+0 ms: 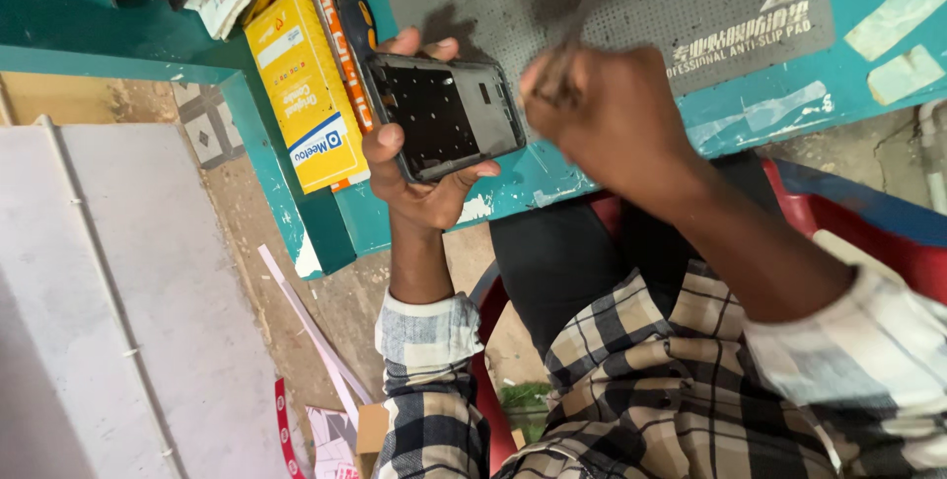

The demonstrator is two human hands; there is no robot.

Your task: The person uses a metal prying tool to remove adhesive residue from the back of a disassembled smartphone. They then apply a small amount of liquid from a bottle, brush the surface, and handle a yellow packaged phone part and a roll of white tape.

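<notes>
Left hand (419, 178) grips the opened phone frame (449, 116) just over the teal counter's (789, 109) near edge, right hand (612, 109) closed on thin metal tweezers (582, 10) beside it, mid-disassembly I'd say; next calls for a steady tip inside the frame.

tool (584, 7): motion-blurred | yellow box (301, 84): partly behind phone frame (446, 116)
</notes>
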